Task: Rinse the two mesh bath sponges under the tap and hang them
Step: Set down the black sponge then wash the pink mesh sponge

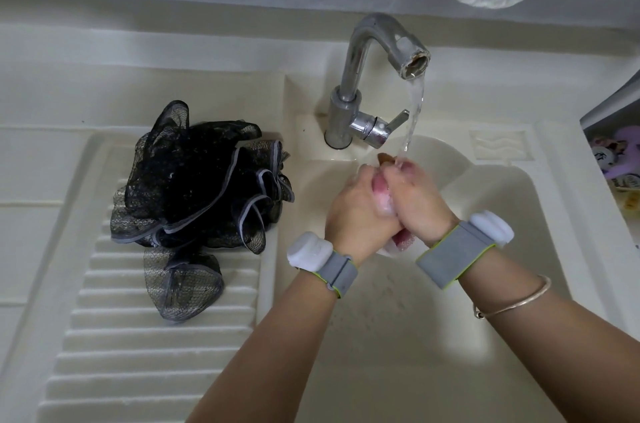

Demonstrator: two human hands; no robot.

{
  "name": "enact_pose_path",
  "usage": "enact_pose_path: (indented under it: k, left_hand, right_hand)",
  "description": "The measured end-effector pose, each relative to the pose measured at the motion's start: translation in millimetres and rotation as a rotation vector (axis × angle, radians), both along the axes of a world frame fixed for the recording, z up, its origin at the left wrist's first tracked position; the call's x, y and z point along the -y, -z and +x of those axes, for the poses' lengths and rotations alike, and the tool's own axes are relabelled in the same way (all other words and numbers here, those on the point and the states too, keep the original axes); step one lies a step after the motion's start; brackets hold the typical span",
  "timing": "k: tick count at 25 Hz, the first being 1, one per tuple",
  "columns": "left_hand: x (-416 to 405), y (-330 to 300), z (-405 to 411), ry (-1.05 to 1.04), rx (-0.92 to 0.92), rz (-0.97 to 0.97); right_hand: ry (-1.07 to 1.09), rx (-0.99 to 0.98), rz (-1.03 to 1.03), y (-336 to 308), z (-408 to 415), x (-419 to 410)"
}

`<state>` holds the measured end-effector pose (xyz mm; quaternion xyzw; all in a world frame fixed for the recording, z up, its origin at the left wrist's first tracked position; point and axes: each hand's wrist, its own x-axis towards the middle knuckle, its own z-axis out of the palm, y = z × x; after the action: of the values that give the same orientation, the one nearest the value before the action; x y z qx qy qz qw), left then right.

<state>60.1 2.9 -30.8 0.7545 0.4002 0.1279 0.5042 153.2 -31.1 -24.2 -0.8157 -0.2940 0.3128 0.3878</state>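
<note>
From the head camera, two mesh sponges show: one black sponge (194, 201) lying on the ribbed washboard (138, 346) left of the basin (485, 214), and one pink sponge (384, 195) squeezed between the left hand (356, 211) and right hand (419, 201), both curled around it under the tap's (370, 76) running water (414, 111).

Views: one only, a head-worn wide-angle camera; no second view shares the scene.
Position: above the near edge of the sink (512, 284), close over the basin.
Direction: forward and steeply down, toward the sink's far edge, where the tap (367, 83) stands.
Nearness: both forearms enter from the bottom edge and fill the lower right.
Coverage: ribbed washboard (138, 336) on the sink's left side, basin centre-right.
Distortion: straight sink edges bow toward the picture's corners.
</note>
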Motion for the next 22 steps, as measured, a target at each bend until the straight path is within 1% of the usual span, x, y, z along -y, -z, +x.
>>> enact_pose_path:
  k: [1,3,5,7,8,9,10,11,12,14,15,17,19,21,22]
  left_hand:
    - [1.0,0.1,0.4,-0.017,0.029,-0.048]
    - [-1.7,-3.8,-1.1,-0.070,0.124,-0.140]
    - [-7.6,-1.3,-1.3,-0.050,0.198,-0.221]
    - [-8.2,1.2,-0.3,0.030,0.303,-0.409]
    - [-6.8,1.3,-0.7,0.041,0.321,-0.476]
    - [-6.9,0.7,-0.1,0.019,0.305,-0.491]
    - [-7.2,-1.5,0.1,-0.012,0.264,-0.454]
    - [-7.8,-1.6,0.1,-0.040,0.229,-0.403]
    - [-8.0,-3.0,0.4,-0.063,0.194,-0.368]
    - [-6.1,-6.5,2.5,-0.092,0.170,-0.347]
    - [-4.9,-9.1,4.9,-0.096,0.156,-0.336]
    - [-2.0,-20.3,9.4,-0.093,0.116,-0.305]
    - [1.9,-35.2,13.9,-0.038,0.068,-0.227]
    - [5.2,-46.0,16.2,0.007,0.031,-0.142]
    - [4.5,-48.5,17.6,0.030,-0.005,-0.053]
  right_hand:
    - [0.038,-0.014,-0.001,-3.2,3.7,0.0]
    - [0.169,-0.119,0.014,-6.3,12.5,1.2]
    - [0.278,-0.337,0.023,-9.6,21.3,6.8]
    - [0.370,-0.578,0.023,-7.4,23.8,10.0]
    - [0.370,-0.611,0.000,-6.3,21.1,11.5]
    - [0.320,-0.579,-0.026,-5.0,19.1,12.8]
    - [0.253,-0.510,-0.043,-8.5,15.2,12.7]
    - [0.213,-0.409,-0.026,-8.2,15.2,13.1]
    - [0.216,-0.344,0.046,-9.5,15.7,15.1]
    - [0.180,-0.430,0.205,-19.6,17.5,22.7]
    - [0.117,-0.458,0.253,-25.0,18.8,27.5]
    - [-0.022,-0.385,0.236,-34.0,19.1,30.7]
    - [-0.079,-0.291,0.215,-48.8,14.8,30.7]
    - [-0.051,-0.223,0.164,-52.1,8.1,22.7]
    - [-0.004,-0.154,0.111,-53.3,4.6,15.8]
